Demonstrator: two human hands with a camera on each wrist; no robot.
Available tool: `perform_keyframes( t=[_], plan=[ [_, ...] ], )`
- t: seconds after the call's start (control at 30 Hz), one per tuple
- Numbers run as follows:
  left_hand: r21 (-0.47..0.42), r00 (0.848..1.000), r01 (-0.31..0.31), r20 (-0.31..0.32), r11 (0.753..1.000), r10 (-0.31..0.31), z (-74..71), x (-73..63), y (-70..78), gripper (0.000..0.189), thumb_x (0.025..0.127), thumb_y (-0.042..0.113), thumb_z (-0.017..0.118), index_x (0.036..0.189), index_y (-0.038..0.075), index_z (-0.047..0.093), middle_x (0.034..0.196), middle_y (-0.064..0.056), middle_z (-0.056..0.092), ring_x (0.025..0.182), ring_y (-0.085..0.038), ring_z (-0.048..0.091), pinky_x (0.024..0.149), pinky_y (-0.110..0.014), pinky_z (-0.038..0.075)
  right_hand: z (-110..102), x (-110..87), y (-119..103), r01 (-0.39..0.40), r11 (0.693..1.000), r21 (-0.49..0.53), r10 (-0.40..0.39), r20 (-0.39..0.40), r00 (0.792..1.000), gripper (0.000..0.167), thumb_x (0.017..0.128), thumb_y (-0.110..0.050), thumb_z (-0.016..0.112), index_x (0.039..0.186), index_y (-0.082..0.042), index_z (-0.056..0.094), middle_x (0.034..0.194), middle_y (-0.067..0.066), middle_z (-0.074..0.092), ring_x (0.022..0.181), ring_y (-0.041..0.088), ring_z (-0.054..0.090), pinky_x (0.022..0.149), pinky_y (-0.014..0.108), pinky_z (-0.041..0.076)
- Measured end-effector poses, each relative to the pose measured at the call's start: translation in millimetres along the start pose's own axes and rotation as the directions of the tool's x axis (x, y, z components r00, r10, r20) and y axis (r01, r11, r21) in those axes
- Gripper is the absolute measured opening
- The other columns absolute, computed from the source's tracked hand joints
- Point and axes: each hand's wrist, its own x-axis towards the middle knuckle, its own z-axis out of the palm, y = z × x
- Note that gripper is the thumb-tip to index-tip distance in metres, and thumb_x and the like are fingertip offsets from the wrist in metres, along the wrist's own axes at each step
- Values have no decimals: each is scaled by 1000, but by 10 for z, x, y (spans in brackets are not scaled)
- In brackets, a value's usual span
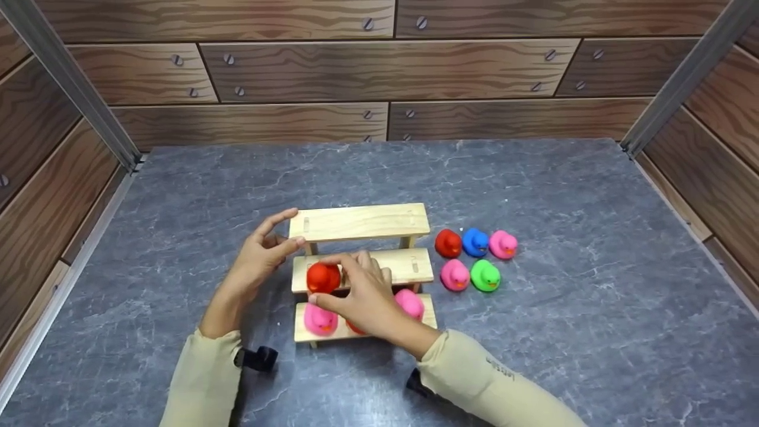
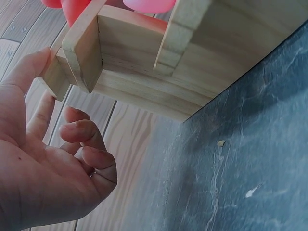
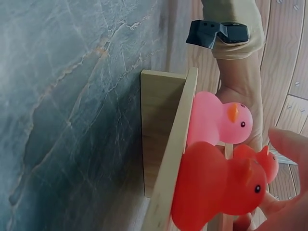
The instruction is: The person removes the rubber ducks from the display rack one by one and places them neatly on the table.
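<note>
A wooden three-step stand stands before me. My left hand pinches the left end of its top step between thumb and index finger, the other fingers curled underneath in the left wrist view. At the left end of the middle step is a red rubber duck, framed by the index finger and thumb of my right hand. On the front step sit a pink duck at left, another pink duck at right and a red duck between them, mostly hidden by my right hand in the head view.
Right of the stand, on the grey marbled table, are a red duck, a blue duck, two pink ducks and a green duck. Wood-patterned walls enclose the back and sides.
</note>
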Motion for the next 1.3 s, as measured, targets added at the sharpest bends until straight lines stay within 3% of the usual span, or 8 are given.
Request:
perform_keyframes(
  t=[0.27,0.6,0.77,0.9,1.1,1.3],
  plan=[
    [5,1000,-2,-15,1000,2,-12,-16,10,55,90,20,68,142,22,47,76,1,49,63,-11,40,57,-21,33,58,24,-8,13,1000,6,-13,-43,999,41,82,-36,76,115,-17,61,96,1,48,87,16,44,78,34,22],
    [-5,1000,17,0,1000,-17,-14,-31,7,55,91,21,68,142,22,46,75,1,50,60,-8,37,55,-20,30,36,-14,10,36,999,5,-35,-68,997,37,82,-28,73,115,-16,62,95,1,53,89,17,49,80,33,27],
    [-12,1000,27,2,1000,-27,-12,-29,3,55,91,21,68,141,25,46,74,2,50,59,-9,36,55,-20,30,-83,-50,18,30,996,82,-28,-30,999,36,84,-21,72,117,-12,61,99,4,52,89,17,56,85,34,37],
    [-23,1000,25,2,999,-25,-1,-10,9,56,90,20,68,142,24,46,74,3,49,59,-8,37,54,-20,30,-226,-96,31,37,993,110,-36,-6,999,36,85,-18,71,119,-11,59,102,5,51,84,15,57,80,30,45],
    [-10,1000,29,-9,1000,-29,-2,-3,8,57,90,21,68,142,26,46,74,2,49,58,-8,37,54,-21,30,-418,-129,105,71,989,130,-71,-5,997,37,86,-13,69,121,-10,58,104,7,50,76,12,52,70,21,45],
    [-9,1000,28,2,1000,-28,-2,-1,6,57,91,21,68,143,25,45,74,3,50,57,-8,36,54,-21,30,-604,-151,227,84,989,120,-81,-25,996,37,86,-10,69,122,-10,60,107,8,51,75,13,51,69,20,44]
  ],
)
